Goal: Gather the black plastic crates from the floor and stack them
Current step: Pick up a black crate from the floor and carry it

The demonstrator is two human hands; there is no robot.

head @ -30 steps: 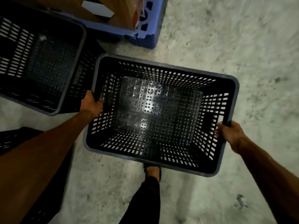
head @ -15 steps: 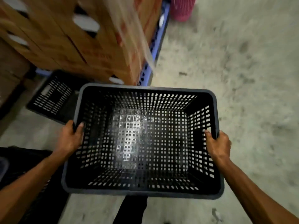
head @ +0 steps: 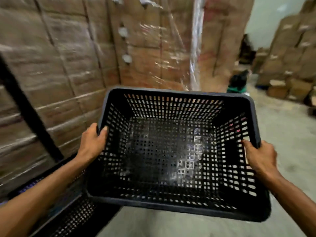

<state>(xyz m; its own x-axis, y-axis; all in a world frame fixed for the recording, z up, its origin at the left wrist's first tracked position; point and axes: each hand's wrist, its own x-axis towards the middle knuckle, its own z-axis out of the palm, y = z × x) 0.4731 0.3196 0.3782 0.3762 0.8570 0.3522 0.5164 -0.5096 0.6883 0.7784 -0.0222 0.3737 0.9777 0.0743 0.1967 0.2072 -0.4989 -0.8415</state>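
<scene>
- While held off the floor, black crate (head: 177, 151) sits centre, empty, open side up.
- Second crate (head: 73, 214): near left, below it.
- Left hand (head: 92, 142): clamped on left rim.
- Right hand (head: 260, 157): clamped on right rim.
- Wrapped cartons (head: 85, 48): far left.

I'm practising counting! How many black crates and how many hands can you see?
Black perforated plastic crates: 2, one held up, one partly visible at lower left
Bare hands: 2, left hand, right hand, each gripping the held crate's rim
Total: 4
</scene>
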